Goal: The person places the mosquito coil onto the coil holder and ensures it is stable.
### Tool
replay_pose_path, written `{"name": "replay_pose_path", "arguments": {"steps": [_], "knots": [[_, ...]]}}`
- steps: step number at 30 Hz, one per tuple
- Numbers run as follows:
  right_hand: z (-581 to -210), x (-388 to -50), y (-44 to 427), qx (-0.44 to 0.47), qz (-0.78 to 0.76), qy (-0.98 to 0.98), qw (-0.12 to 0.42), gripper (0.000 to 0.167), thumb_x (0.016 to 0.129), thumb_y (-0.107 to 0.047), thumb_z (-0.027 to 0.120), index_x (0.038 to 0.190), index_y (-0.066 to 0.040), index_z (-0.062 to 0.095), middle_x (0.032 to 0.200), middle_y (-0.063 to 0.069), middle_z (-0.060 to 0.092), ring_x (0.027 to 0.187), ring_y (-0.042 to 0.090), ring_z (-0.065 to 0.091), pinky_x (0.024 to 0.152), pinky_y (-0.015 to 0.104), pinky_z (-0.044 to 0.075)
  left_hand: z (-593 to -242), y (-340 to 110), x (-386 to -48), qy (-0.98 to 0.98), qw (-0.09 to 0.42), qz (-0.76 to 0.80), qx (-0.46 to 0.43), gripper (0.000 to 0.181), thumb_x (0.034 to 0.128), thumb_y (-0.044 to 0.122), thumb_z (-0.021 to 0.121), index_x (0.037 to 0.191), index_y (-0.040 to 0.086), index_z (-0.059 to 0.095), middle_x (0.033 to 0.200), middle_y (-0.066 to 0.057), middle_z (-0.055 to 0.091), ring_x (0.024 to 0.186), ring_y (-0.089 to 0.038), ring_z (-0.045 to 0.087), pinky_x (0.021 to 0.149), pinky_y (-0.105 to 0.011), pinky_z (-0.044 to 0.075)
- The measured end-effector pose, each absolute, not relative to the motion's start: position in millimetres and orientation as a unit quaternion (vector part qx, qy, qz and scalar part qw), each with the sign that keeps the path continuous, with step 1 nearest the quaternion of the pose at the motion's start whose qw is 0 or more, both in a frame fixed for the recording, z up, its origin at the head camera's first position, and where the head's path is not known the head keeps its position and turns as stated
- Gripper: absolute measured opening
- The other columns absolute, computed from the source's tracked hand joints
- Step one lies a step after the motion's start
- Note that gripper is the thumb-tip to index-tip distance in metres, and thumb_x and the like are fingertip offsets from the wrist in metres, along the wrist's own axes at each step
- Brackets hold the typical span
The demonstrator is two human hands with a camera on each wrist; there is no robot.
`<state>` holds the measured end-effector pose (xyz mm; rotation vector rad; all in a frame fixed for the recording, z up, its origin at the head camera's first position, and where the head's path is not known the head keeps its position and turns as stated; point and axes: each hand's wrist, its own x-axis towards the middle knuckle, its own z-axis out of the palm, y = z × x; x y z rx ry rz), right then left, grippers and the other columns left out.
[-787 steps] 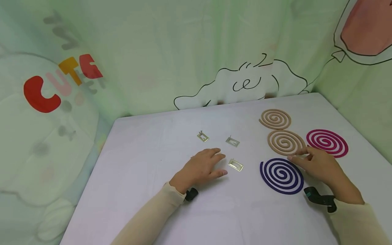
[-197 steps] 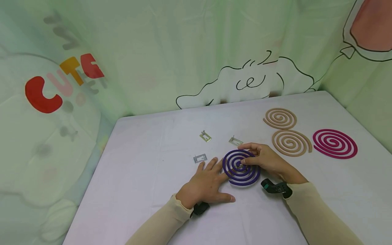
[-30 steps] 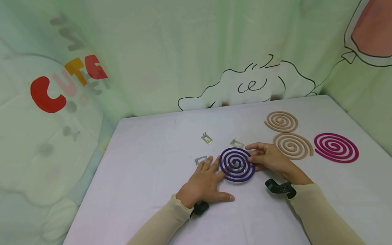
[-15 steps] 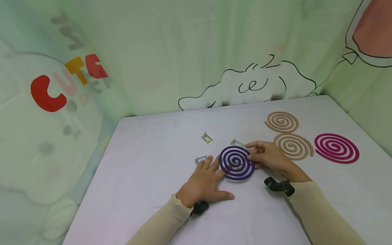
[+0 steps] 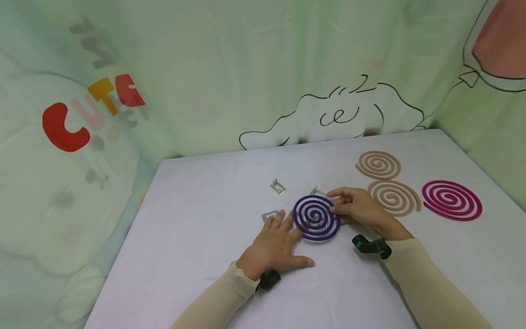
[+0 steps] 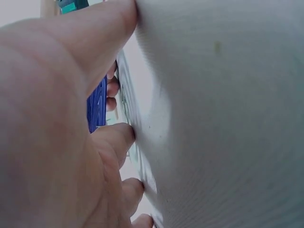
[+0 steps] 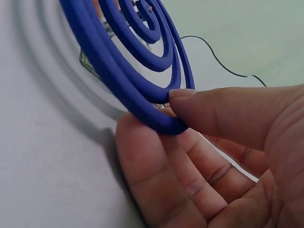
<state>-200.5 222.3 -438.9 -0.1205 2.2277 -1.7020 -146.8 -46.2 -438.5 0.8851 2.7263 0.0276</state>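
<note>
My right hand [image 5: 365,211] pinches the right edge of a dark blue spiral coil [image 5: 316,238] between thumb and fingers; in the right wrist view the coil [image 7: 142,111] is tilted and stands off the table. Beneath it, partly seen through its rings, lies a small metal stand [image 7: 88,64]. My left hand [image 5: 273,249] rests spread on the table with its fingertips down, one finger reaching under the coil's left edge. Another metal stand [image 5: 269,213] is just beyond the left fingertips. A third one [image 5: 317,192] shows behind the coil, partly covered.
A gold-coloured metal stand [image 5: 278,187] lies farther back on the white table [image 5: 185,219]. At the right are two tan coils, one behind [image 5: 379,177] and one nearer [image 5: 400,214], and a magenta coil [image 5: 452,219]. A printed curtain [image 5: 205,68] hangs behind.
Over the last second my right hand and the blue coil have shifted slightly left and away from me. The left hand stays in place. Since the oldest frame, the blue coil has come left off the table.
</note>
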Motion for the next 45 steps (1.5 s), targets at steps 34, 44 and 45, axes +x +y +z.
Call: {"name": "replay_pose_path", "arguments": {"steps": [34, 44, 45], "knots": [[-430.6, -237.4, 219.7, -0.058, -0.506, 0.845, 0.162, 0.049, 0.095, -0.009, 0.068, 0.140, 0.007, 0.056, 0.101, 0.014, 0.070, 0.081, 0.020, 0.068, 0.069, 0.032, 0.061, -440.2, -41.9, -159.6, 0.956, 0.126, -0.006, 0.264, 0.099, 0.0899, 0.084, 0.049, 0.168, 0.030, 0.020, 0.174, -0.012, 0.014, 0.160, -0.036, 0.014, 0.128, -0.047, 0.019], [-425.7, -259.1, 210.4, -0.089, -0.466, 0.867, 0.154, 0.045, 0.096, -0.013, 0.069, 0.137, 0.005, 0.061, 0.094, 0.011, 0.071, 0.080, 0.019, 0.067, 0.069, 0.030, 0.059, -438.4, -40.7, -161.4, 0.958, 0.137, 0.002, 0.252, 0.101, 0.0897, 0.085, 0.048, 0.168, 0.026, 0.021, 0.175, -0.011, 0.010, 0.161, -0.035, 0.011, 0.127, -0.046, 0.021], [-425.2, -260.3, 209.5, -0.091, -0.463, 0.868, 0.155, 0.045, 0.097, -0.013, 0.069, 0.137, 0.005, 0.061, 0.094, 0.011, 0.071, 0.080, 0.019, 0.067, 0.070, 0.030, 0.059, -438.2, -40.6, -161.5, 0.958, 0.137, 0.002, 0.251, 0.101, 0.0897, 0.085, 0.048, 0.168, 0.026, 0.021, 0.175, -0.011, 0.010, 0.161, -0.035, 0.011, 0.127, -0.046, 0.022]]}}
